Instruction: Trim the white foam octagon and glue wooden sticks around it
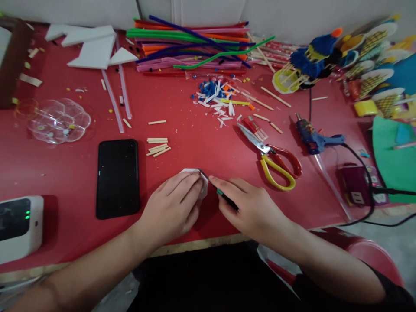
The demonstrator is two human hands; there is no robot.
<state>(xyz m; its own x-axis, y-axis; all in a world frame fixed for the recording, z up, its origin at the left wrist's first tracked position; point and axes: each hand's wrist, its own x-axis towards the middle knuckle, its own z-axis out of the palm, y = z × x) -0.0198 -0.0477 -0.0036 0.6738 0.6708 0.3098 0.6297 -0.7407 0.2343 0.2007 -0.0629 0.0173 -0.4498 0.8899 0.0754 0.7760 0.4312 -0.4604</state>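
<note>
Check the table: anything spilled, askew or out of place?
Yes: white and blue scraps lie strewn on the table, and one bent green strip slants out of the straighter bundle behind them. The white piece under the left hand is mostly hidden, so I can't judge it.

Most of the white piece (204, 190) is covered by the L hand (177, 200), so its full outline can't be seen. Part of the craft knife (232, 203) is hidden by the R hand (249, 204). The white device (37, 225) w/ green lights is cut off by the L edge, as is the brown block (14, 65); the green sheet (388, 160) is cropped at R. Bits in the clear flower-shaped tray (79, 113) are too small to be ID'd. Markings on the purple box (352, 180) are too blurred to be read.
</note>
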